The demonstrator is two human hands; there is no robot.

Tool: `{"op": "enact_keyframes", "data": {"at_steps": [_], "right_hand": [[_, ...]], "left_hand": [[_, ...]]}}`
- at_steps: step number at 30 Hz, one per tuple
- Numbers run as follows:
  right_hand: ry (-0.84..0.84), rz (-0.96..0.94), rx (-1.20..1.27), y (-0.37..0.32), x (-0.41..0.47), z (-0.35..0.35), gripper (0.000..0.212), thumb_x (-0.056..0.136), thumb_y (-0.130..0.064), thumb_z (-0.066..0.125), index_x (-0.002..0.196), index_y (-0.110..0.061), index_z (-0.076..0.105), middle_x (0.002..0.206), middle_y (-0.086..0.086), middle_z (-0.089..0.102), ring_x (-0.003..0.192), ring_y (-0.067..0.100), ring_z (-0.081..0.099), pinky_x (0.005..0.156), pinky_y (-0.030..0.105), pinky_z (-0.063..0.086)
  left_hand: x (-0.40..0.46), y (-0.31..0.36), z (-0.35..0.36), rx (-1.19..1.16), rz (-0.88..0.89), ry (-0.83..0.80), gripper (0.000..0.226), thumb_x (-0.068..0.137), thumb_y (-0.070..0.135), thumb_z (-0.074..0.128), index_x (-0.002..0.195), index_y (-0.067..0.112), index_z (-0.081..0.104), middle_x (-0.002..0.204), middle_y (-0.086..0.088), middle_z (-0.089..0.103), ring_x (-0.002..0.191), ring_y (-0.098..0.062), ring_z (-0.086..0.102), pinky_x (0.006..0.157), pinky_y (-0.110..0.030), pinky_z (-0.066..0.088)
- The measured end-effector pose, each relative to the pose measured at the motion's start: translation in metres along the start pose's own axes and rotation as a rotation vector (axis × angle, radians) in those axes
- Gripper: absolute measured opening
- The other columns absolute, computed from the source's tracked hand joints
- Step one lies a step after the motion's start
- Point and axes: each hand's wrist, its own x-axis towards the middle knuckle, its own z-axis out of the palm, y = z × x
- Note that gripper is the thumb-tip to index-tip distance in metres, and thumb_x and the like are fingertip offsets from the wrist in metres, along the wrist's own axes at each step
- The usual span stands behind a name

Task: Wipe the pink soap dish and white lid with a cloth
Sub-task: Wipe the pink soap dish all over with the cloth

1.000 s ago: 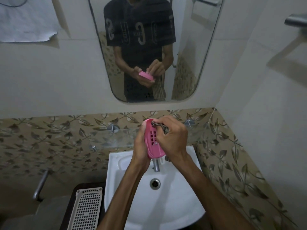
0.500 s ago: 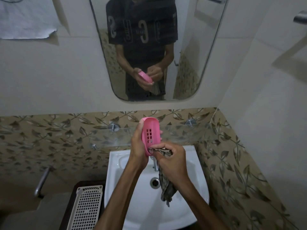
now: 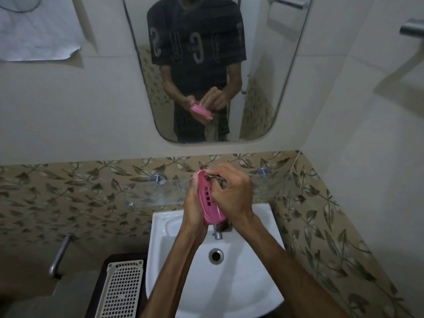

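My left hand (image 3: 193, 208) holds the pink soap dish (image 3: 209, 203) on edge above the sink, its slotted bottom facing me. My right hand (image 3: 231, 193) is closed on a dark patterned cloth (image 3: 214, 179) and presses it against the upper end of the dish. Most of the cloth is hidden behind my right hand and the dish. A white perforated lid (image 3: 122, 292) lies on a dark stand at the lower left, apart from both hands.
A white sink (image 3: 241, 278) with a drain (image 3: 216, 255) and a tap (image 3: 218, 232) lies below my hands. A glass shelf (image 3: 160, 191) runs along the leaf-patterned tiles. A mirror (image 3: 213, 65) hangs above, and a metal handle (image 3: 60, 255) juts out at left.
My right hand has moved with the cloth from the lower end of the dish up to its top. The hanging cloth is now bunched behind the hand. The dish has tilted slightly.
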Motion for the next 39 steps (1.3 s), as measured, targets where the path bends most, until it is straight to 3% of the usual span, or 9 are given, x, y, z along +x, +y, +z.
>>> {"op": "enact_keyframes", "data": {"at_steps": [8,14,18,20,22,24,29,35,39], "right_hand": [[-0.315,0.481,0.169,-0.002,-0.050,-0.015,0.018,0.085,-0.011,0.079,0.093,-0.027,0.082,0.084,-0.014,0.079,0.076,0.002,0.072,0.070,0.024,0.062],[-0.027,0.573,0.584,-0.010,-0.058,-0.027,0.023,0.086,0.000,0.079,0.091,-0.023,0.080,0.090,-0.005,0.080,0.087,0.012,0.076,0.079,0.023,0.060],[0.051,0.472,0.530,-0.016,-0.058,-0.027,0.022,0.088,-0.003,0.078,0.098,-0.023,0.079,0.095,-0.010,0.079,0.094,0.012,0.076,0.082,0.019,0.058],[0.057,0.404,0.483,-0.014,-0.052,-0.029,0.023,0.089,-0.005,0.076,0.104,-0.023,0.078,0.101,-0.012,0.078,0.100,0.009,0.074,0.086,0.016,0.056],[-0.042,0.289,0.422,-0.011,-0.047,-0.029,0.025,0.090,-0.010,0.075,0.110,-0.023,0.076,0.108,-0.014,0.075,0.105,0.007,0.071,0.090,0.016,0.055],[-0.177,0.163,0.316,-0.013,-0.047,-0.024,0.027,0.089,-0.009,0.076,0.113,-0.021,0.077,0.110,-0.008,0.073,0.104,0.008,0.069,0.091,0.023,0.057],[-0.120,0.242,0.248,0.000,-0.015,-0.020,0.022,0.088,-0.006,0.079,0.106,-0.017,0.081,0.101,-0.001,0.071,0.094,0.006,0.067,0.082,0.020,0.057],[-0.284,0.031,0.250,-0.006,-0.039,-0.021,0.025,0.083,-0.001,0.077,0.104,-0.014,0.080,0.097,-0.006,0.074,0.087,0.000,0.066,0.077,0.013,0.054],[-0.178,0.153,0.189,0.004,-0.026,-0.018,0.017,0.086,-0.006,0.078,0.100,-0.013,0.080,0.093,-0.002,0.074,0.084,0.003,0.065,0.074,0.017,0.055]], "left_hand": [[0.009,-0.003,-0.010,-0.075,-0.024,0.118,0.060,0.082,0.058,0.064,0.112,0.007,0.068,0.085,-0.012,0.067,0.074,-0.023,0.064,0.068,-0.036,0.053],[0.019,0.001,-0.009,0.094,-0.072,0.048,0.074,0.069,0.072,0.078,0.107,0.012,0.056,0.075,-0.009,0.046,0.060,-0.025,0.054,0.060,-0.034,0.046],[0.018,0.003,-0.002,0.223,-0.063,0.058,0.078,0.072,0.084,0.059,0.126,0.028,0.057,0.122,-0.017,0.061,0.110,-0.035,0.062,0.098,-0.051,0.051],[0.017,0.002,-0.001,0.273,-0.119,0.057,0.094,0.073,0.089,0.053,0.141,0.024,0.052,0.134,-0.023,0.061,0.120,-0.038,0.063,0.100,-0.055,0.055],[0.017,0.003,-0.006,0.239,-0.161,0.006,0.093,0.081,0.086,0.052,0.135,0.011,0.059,0.115,-0.024,0.071,0.103,-0.035,0.072,0.076,-0.041,0.064],[0.019,0.003,-0.013,0.189,-0.164,-0.063,0.065,0.092,0.072,0.052,0.101,0.012,0.075,0.086,-0.017,0.076,0.077,-0.026,0.076,0.059,-0.030,0.061],[0.015,-0.004,-0.016,0.343,-0.305,-0.086,0.066,0.104,0.056,0.045,0.051,0.022,0.064,0.048,0.004,0.053,0.038,-0.010,0.048,0.037,-0.018,0.036],[0.023,0.000,-0.032,0.344,-0.332,-0.035,0.047,0.107,0.039,0.050,0.069,0.012,0.060,0.046,0.002,0.054,0.036,-0.010,0.047,0.037,-0.018,0.036],[0.023,-0.001,-0.028,0.415,-0.357,-0.073,0.049,0.097,0.053,0.060,0.071,0.012,0.058,0.049,0.004,0.051,0.037,-0.009,0.042,0.037,-0.017,0.033]]}}
